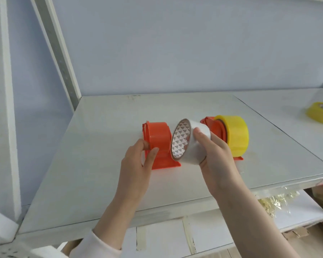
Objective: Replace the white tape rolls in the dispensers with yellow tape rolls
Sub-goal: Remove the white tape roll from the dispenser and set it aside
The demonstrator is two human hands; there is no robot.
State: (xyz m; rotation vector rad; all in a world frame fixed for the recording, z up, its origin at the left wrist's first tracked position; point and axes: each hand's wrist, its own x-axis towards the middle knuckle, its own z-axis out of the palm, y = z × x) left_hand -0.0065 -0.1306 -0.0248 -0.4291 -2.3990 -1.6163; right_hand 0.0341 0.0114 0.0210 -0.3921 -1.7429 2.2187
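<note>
Head camera: a person's right hand (215, 155) has its grip closed round a white tape roll (195, 144) with a triangle-printed core, thumb on the outer wrap. The roll is held just beside an orange plastic dispenser (158, 138) whose hub holds nothing. The left hand (136, 161) pinches that dispenser's frame on the pale grey shelf (82, 174). Behind, a second orange dispenser (212, 127) carries a translucent yellow tape roll (235, 135). A loose yellow roll (320, 113) lies well apart, far right. It looks light, stiff and probably slick-sided, so it is best gripped through the core.
</note>
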